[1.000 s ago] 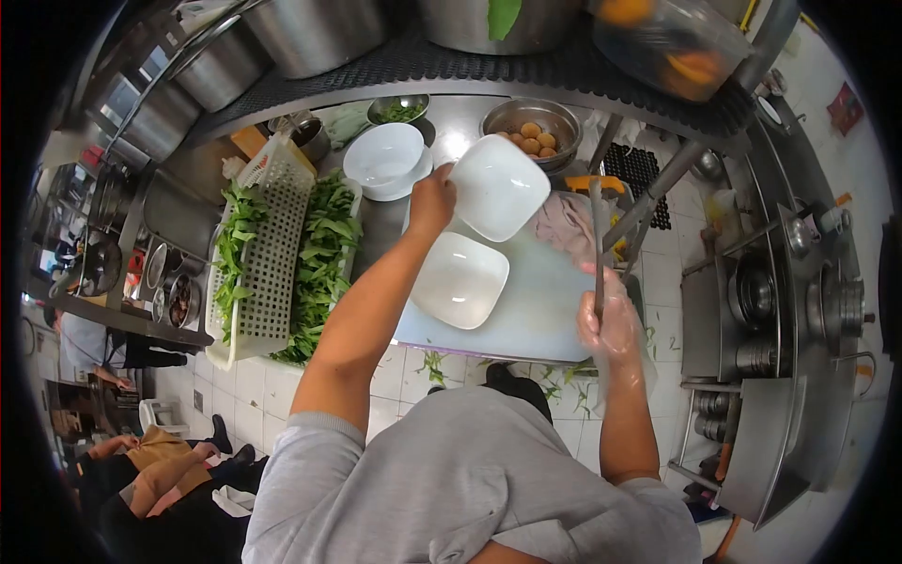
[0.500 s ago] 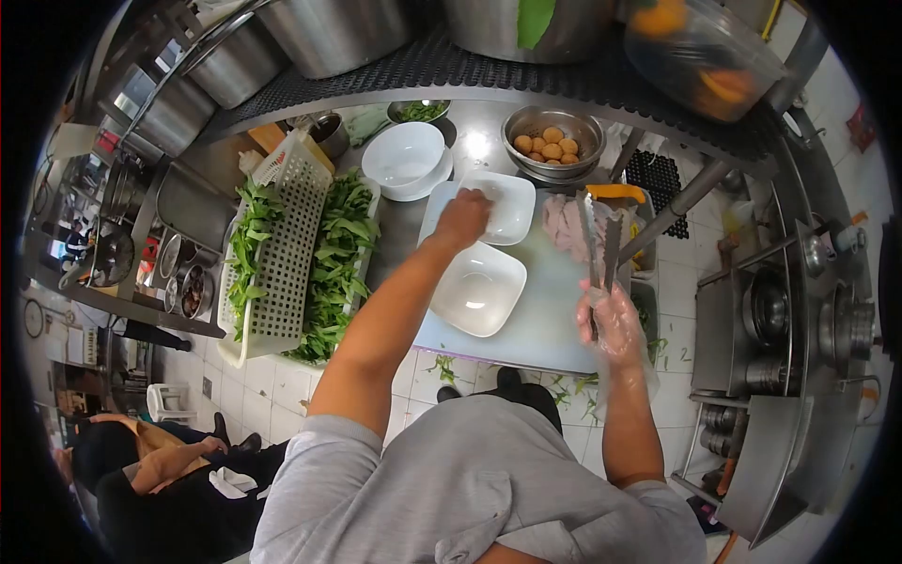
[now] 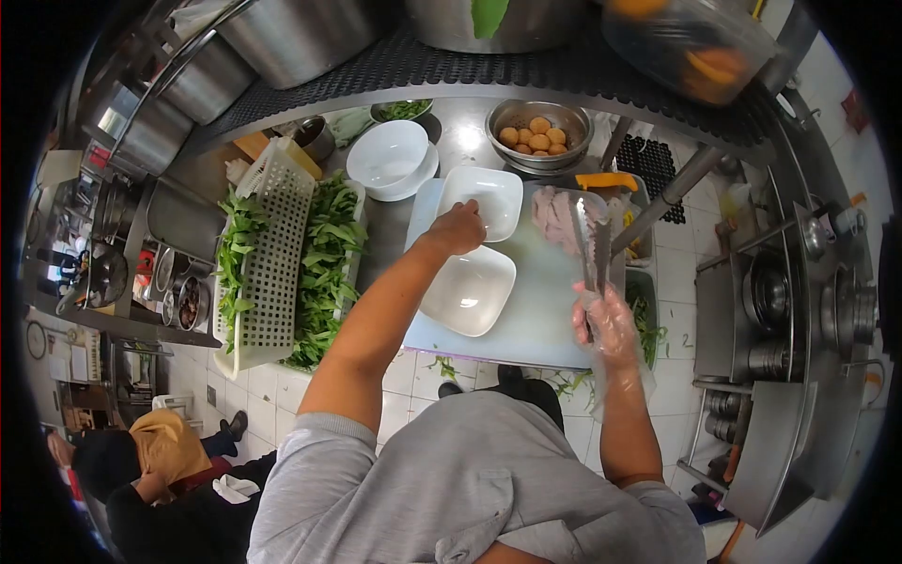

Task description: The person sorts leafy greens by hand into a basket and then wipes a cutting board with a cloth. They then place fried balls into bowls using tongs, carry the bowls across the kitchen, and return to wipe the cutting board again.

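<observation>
My bare left hand is at the near-left rim of a square white bowl, fingers curled over the edge; their tips are partly hidden. A second square white bowl stands right below it on the pale cutting board. In a clear plastic glove, my right hand is closed around metal tongs, which point away from me over the board's right side. Beside the tongs lies a heap of pale pink sliced meat.
Left stands a white perforated basket beside leafy greens. Round white bowls and a steel bowl of brown balls sit behind. A shelf with pots overhangs the counter. Another person is at lower left.
My left hand has shifted slightly toward me at the far bowl's rim, and its fingers now point into the bowl. The tongs stay in my right hand. The whole view has shifted a little.
</observation>
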Motion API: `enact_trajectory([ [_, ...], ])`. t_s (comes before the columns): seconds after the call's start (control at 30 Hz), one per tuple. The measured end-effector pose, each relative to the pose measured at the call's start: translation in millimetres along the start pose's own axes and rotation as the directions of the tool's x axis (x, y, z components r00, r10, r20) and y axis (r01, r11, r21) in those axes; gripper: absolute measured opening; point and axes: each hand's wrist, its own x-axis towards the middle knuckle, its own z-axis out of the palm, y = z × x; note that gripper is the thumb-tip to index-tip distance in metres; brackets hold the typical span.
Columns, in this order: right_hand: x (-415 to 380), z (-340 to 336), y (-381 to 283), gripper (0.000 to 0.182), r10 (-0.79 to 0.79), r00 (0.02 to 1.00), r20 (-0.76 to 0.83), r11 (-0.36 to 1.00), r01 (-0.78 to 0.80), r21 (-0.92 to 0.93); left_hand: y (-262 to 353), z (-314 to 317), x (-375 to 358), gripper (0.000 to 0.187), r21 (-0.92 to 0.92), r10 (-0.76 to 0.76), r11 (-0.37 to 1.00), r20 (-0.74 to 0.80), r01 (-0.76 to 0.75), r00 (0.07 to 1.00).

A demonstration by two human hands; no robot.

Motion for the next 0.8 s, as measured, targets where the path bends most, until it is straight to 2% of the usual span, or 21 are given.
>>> enact_trajectory([
  [0.07,0.8,0.2,0.1,0.037,0.013,1.0,-0.013,1.0,-0.014,-0.014,-12.4,16.1,14.0,0.025,0.381,0.159,0.907,0.076,-0.177,0.984],
  [0.1,2.2,0.3,0.7,0.036,-0.005,1.0,-0.003,1.0,0.005,-0.021,-9.4,10.7,10.2,0.025,0.382,0.157,0.908,0.074,-0.173,0.985],
  [0.17,4.8,0.9,0.3,0.036,-0.025,1.0,0.014,0.999,0.025,-0.029,-1.1,1.8,1.7,0.018,0.163,0.027,0.986,-0.07,-0.015,0.997],
  [0.3,12.3,3.5,0.6,0.034,-0.019,1.0,0.018,0.998,0.02,-0.064,6.8,-1.5,0.9,0.016,0.261,-0.002,0.965,-0.066,0.019,0.998],
  [0.37,16.6,4.9,3.2,0.034,-0.015,1.0,0.024,0.997,0.016,-0.07,10.1,-1.7,0.8,0.014,0.189,0.005,0.982,-0.169,0.027,0.986],
  [0.47,20.2,6.5,7.7,0.034,0.003,1.0,0.018,0.999,-0.002,-0.039,12.4,-1.8,7.0,0.014,0.109,-0.06,0.991,-0.186,0.081,0.981],
  [0.6,23.9,3.3,12.6,0.032,0.025,0.999,0.036,0.999,-0.024,-0.024,3.2,5.2,18.2,0.014,0.095,-0.09,0.989,-0.205,0.111,0.975],
  [0.67,27.5,-1.1,19.3,0.032,0.022,0.999,0.033,0.999,-0.02,-0.041,-1.3,4.1,21.4,0.014,0.086,-0.141,0.984,-0.145,0.155,0.979],
  [0.7,31.2,-4.6,23.4,0.032,0.018,0.999,-0.031,0.998,-0.017,0.055,-2.3,1.6,18.8,0.014,0.081,-0.143,0.984,-0.15,0.156,0.978],
  [0.73,34.6,-9.0,24.0,0.033,0.02,0.996,-0.092,0.989,-0.007,0.148,-5.3,-0.5,13.8,0.014,0.032,-0.127,0.989,-0.269,0.141,0.955],
  [0.77,40.2,-17.4,18.9,0.033,0.021,0.996,-0.086,0.99,-0.008,0.141,-8.6,-0.7,6.1,0.014,-0.016,-0.118,0.992,-0.383,0.121,0.916],
  [0.8,51.5,-28.6,9.1,0.032,0.134,0.979,-0.154,0.986,-0.117,0.117,-5.7,-7.5,-10.9,0.012,-0.14,-0.113,0.989,-0.489,0.05,0.865],
])
